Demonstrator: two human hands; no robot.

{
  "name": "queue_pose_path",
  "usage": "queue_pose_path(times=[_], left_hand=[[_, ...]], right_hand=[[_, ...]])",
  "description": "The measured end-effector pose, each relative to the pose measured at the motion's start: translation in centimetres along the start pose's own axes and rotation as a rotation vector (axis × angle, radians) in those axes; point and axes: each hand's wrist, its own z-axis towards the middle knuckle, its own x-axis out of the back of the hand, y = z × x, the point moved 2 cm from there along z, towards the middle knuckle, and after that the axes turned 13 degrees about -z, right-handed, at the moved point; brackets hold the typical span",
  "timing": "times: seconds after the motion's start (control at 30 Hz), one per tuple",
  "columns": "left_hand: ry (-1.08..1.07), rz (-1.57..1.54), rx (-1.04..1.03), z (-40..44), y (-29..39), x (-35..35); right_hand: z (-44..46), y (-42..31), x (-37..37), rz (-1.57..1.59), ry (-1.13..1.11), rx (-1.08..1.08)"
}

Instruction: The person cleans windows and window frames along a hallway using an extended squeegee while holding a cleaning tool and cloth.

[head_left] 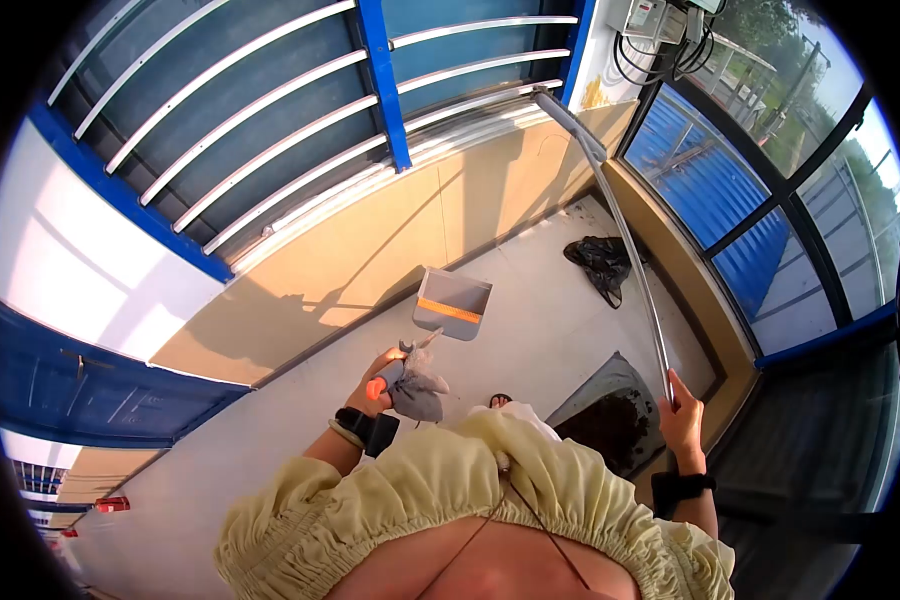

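Right hand (681, 420) grips a pole (639, 262) by its near end, likely for forward reach. Left hand (381, 369) clutches a grey bundle (418, 396).

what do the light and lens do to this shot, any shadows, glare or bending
Head view: hard shadows fall across the beige wall; head view: the window grille bows with wide-angle distortion, inside a black round border; head view: the silvery pole in the right hand catches light; head view: the dark glass at right shows little detail.
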Motion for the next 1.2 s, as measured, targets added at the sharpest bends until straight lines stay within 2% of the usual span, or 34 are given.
queue_pose_path(times=[0.07,0.13,0.23,0.37,0.47,0.5,0.6,0.7,0.83,1.0,1.13,1.2], left_hand=[[0.033,-0.057,0.021,0.0,-0.3,-1.2],[0.063,-0.097,0.040,0.1,-0.2,-2.2],[0.081,-0.130,0.054,0.5,0.1,-3.6],[0.106,-0.164,0.075,0.5,0.0,-4.8],[0.126,-0.185,0.085,-0.4,-0.1,-5.0],[0.128,-0.194,0.088,-0.6,-0.1,-4.9],[0.133,-0.202,0.091,-2.0,0.1,-4.7],[0.137,-0.207,0.099,-3.6,0.5,-3.9],[0.144,-0.231,0.096,-5.6,1.2,-2.4],[0.161,-0.265,0.100,-7.0,1.2,-1.4],[0.160,-0.317,0.093,-7.1,0.8,-1.1],[0.161,-0.341,0.080,-7.3,0.7,-0.8]], right_hand=[[3.3,1.4,-0.7,0.065,-0.114,-0.197],[7.0,2.8,-1.9,0.005,0.011,-0.066],[9.4,1.4,-3.1,0.033,0.315,0.228],[6.1,1.3,-4.1,0.025,-0.070,0.212],[2.1,0.1,-4.3,0.068,-0.269,0.107],[0.7,1.1,-5.5,0.114,-0.203,0.216],[-2.5,1.0,-6.6,0.121,-0.196,0.318],[-5.4,-0.1,-6.5,0.120,-0.287,0.237],[-8.3,-0.7,-6.6,0.071,-0.201,0.274],[-12.7,-1.0,-4.3,0.092,-0.207,0.196],[-14.1,-2.4,-3.6,0.108,-0.175,0.217],[-12.9,-3.7,-4.2,0.080,-0.133,0.304]])
